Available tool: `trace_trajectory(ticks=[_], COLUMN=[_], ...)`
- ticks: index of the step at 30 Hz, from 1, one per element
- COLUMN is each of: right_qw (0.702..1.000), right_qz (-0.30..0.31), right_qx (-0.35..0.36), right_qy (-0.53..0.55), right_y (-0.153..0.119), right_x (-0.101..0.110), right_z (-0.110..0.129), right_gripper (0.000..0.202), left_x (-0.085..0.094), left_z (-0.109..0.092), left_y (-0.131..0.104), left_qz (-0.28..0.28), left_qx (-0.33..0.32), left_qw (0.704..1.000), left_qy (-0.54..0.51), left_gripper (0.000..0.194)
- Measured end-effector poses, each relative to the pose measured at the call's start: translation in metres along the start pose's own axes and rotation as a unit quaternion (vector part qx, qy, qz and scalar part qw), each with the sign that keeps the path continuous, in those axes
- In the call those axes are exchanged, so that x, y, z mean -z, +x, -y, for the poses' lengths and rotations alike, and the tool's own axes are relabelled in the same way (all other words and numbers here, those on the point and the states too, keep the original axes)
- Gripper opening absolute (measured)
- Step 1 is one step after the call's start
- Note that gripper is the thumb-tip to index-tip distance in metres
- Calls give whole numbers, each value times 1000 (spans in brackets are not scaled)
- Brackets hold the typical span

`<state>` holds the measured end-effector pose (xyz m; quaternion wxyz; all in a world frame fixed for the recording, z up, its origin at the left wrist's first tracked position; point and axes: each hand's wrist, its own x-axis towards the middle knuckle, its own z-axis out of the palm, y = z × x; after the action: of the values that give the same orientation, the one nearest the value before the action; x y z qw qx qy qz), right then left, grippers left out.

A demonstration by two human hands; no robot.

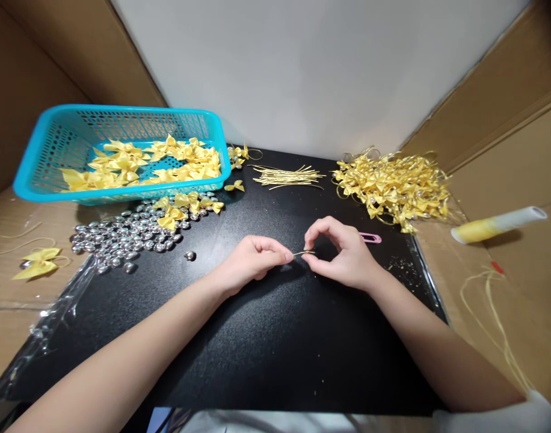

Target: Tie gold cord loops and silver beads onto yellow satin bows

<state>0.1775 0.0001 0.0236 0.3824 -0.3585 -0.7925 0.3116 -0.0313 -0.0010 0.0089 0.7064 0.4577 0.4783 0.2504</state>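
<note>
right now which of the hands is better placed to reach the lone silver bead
Likely the left hand: it is clearly nearer the silver bead, while the right hand is farther off, past the left. The left pinches a gold cord, though, so it might need to let go first.

A head-worn camera looks forward and down, close above the black tabletop (pixel 266 355).

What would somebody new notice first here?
Probably the bright blue basket of yellow bows, back left. Then the golden heap, back right, and shiny silver beads in front of the basket. In the middle, the left hand pinches a thin cord beside the right hand.
</note>
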Motion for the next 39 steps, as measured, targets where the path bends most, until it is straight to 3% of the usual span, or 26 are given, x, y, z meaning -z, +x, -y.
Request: trace_trajectory(ticks=[6,12,24,39], right_qw=[1000,1000,999,999], right_qz=[27,2,-23,-9], right_qx=[1,10,28,24], right_qy=[-14,-4,-17,-42], right_y=[1,1,1,2], right_x=[-2,-1,5,14], right_z=[2,4,5,8], right_gripper=[25,17,22,27], left_x=[0,-1,0,0], left_z=[0,-2,2,0], left_y=[1,-1,1,1], left_qz=[4,6,5,7], left_qx=[1,2,0,1], left_qw=[1000,1000,1000,1000], left_qy=[-2,-8,-11,5], left_gripper=[26,26,26,24])
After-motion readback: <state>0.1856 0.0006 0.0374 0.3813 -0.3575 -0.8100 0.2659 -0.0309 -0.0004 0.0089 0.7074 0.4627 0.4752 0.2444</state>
